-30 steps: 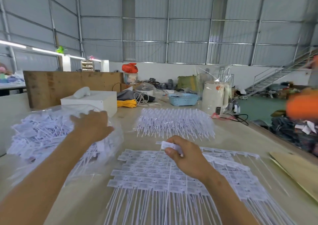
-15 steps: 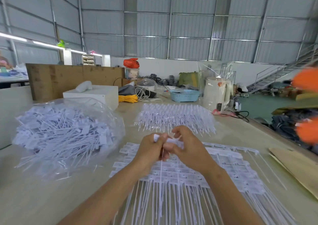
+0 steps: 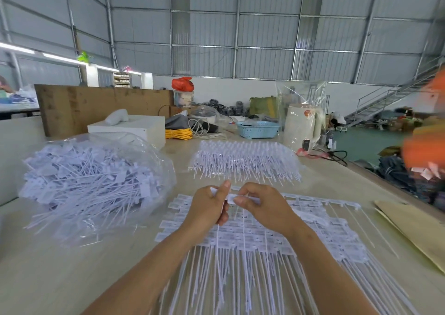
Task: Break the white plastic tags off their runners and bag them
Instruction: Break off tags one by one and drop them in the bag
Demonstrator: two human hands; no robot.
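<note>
Both hands are up over the desk, meeting on one short strip of tags. The left hand has its fingers curled round the strip's near end, a long white tail hanging down from below that hand; the right hand pinches the other end between thumb and forefinger, the remaining fingers loosely bent. To do this step cleanly, I would say the two pinches should sit close together on either side of the joint, then bend or twist sharply against each other so the tag snaps at its thin neck instead of stretching; keeping hold of the freed piece saves chasing it over the desk. The strip lies right between the two sets of fingers, touching both. Directly beneath them is the spread sheet of unbroken tags on runners, their tails fanning back toward the person. Off to the left of the fingers, well within an arm's swing, sits the clear plastic bag, already bulging with loose tags, which is where the freed one should go. Beyond the fingers lies another heap of tags, apart from the hands.
</note>
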